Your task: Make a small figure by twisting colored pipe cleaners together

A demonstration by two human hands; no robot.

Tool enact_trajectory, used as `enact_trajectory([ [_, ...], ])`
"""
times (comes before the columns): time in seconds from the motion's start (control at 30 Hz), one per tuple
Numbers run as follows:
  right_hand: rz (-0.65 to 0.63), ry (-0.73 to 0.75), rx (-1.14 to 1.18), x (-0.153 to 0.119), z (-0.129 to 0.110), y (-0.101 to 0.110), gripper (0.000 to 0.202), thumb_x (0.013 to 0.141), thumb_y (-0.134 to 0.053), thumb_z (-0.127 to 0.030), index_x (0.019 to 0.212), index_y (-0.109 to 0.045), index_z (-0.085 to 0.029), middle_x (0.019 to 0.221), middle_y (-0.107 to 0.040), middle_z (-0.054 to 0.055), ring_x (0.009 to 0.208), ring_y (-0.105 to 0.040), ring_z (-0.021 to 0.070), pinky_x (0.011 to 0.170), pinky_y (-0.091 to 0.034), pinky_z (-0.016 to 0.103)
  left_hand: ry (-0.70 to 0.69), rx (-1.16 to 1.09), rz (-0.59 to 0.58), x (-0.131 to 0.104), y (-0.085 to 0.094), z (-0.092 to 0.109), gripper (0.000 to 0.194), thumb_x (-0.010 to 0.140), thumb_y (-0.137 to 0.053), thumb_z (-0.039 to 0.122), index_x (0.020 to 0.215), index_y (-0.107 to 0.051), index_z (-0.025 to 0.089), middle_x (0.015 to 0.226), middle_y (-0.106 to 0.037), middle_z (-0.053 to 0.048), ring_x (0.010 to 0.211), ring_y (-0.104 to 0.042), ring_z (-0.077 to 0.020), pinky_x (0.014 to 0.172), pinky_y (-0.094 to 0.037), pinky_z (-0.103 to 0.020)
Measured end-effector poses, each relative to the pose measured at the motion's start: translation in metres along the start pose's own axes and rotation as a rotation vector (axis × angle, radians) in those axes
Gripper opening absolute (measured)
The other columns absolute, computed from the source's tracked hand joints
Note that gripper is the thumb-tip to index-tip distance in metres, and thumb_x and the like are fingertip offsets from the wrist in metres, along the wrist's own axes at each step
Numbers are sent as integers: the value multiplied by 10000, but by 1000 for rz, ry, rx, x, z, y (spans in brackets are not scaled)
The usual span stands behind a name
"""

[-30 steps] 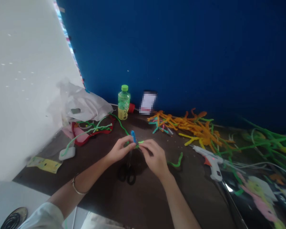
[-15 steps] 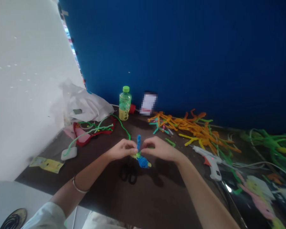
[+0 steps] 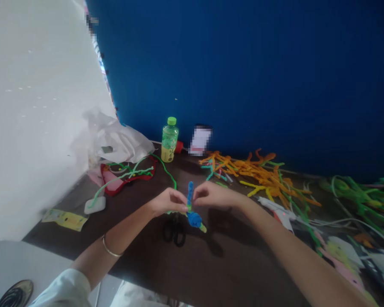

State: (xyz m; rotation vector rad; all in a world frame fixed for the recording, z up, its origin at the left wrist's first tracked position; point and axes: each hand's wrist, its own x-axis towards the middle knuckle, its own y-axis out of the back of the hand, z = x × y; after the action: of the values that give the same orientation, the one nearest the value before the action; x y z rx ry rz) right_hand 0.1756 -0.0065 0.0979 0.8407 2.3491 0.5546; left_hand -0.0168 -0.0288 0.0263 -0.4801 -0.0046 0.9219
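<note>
A small blue figure of fuzzy pipe cleaner (image 3: 195, 219), with a yellow-green band and a pale yellow tip, hangs over the table's middle. Its blue stem points upward. My left hand (image 3: 169, 201) pinches it at the band from the left. Close on the stem's right side is my right hand (image 3: 216, 195), thumb and forefinger curled together; whether something thin is between them is too small to tell. A green strand (image 3: 168, 170) runs down behind my left hand. Black scissors (image 3: 174, 233) lie on the table below the hands.
Behind stand a green-capped bottle (image 3: 170, 140) and a phone (image 3: 200, 140). Orange pipe cleaners (image 3: 259, 170) and a glue gun (image 3: 280, 212) lie to the right. A white bag (image 3: 124, 138), a white case (image 3: 95, 205) and a yellow strip (image 3: 64, 219) are at left.
The blue figure has tilted, its lower tip now further right and down. My right forearm lies further across the glue gun. The view has shifted slightly.
</note>
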Motion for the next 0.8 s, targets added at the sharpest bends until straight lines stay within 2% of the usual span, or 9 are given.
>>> enact_trajectory([
  [0.17, 85, -11, 155, -4, 3, -7, 321, 687, -579, -437, 745, -655, -131, 624, -582, -6, 568, -478, 102, 530, -355, 215, -28, -59, 122, 4, 3, -2, 253, 482, -776, 270, 634, -658, 106, 542, -630, -17, 479, -555, -77, 525, -444, -196],
  [0.3, 102, -17, 205, -3, 8, -11, 344, 679, -588, -448, 748, -666, -119, 652, -598, 9, 589, -490, 106, 549, -368, 220, 6, -136, 119, 5, 5, -5, 267, 485, -777, 275, 646, -653, 102, 545, -627, -18, 477, -562, -76, 510, -442, -184],
  [0.4, 27, -46, 191, 0, 12, -9, 350, 665, -600, -430, 798, -676, -116, 657, -617, 13, 583, -507, 110, 544, -378, 221, 15, -166, 60, 4, 4, -5, 267, 477, -781, 268, 635, -646, 101, 543, -623, -16, 471, -555, -71, 500, -436, -175],
  [0.57, -215, -116, 95, 10, 13, 8, 280, 594, -662, -335, 789, -694, -135, 727, -665, 33, 652, -563, 133, 595, -414, 224, 59, -89, -32, 2, 0, -6, 245, 474, -780, 257, 632, -667, 107, 561, -638, -30, 491, -565, -83, 520, -442, -186],
  [0.67, -312, -179, -80, 22, 2, 19, 297, 542, -707, -371, 723, -702, -136, 652, -658, 28, 580, -539, 119, 541, -386, 218, 84, 14, -86, 0, -3, -6, 221, 497, -768, 255, 643, -681, 114, 565, -641, -31, 503, -562, -85, 542, -444, -197],
  [0.8, -416, -196, -195, 43, -22, 25, 332, 511, -723, -411, 713, -706, -148, 628, -652, 15, 554, -529, 105, 523, -367, 214, 82, 118, -110, -1, -9, -3, 211, 504, -761, 260, 651, -692, 126, 537, -625, -16, 498, -539, -79, 542, -431, -201],
])
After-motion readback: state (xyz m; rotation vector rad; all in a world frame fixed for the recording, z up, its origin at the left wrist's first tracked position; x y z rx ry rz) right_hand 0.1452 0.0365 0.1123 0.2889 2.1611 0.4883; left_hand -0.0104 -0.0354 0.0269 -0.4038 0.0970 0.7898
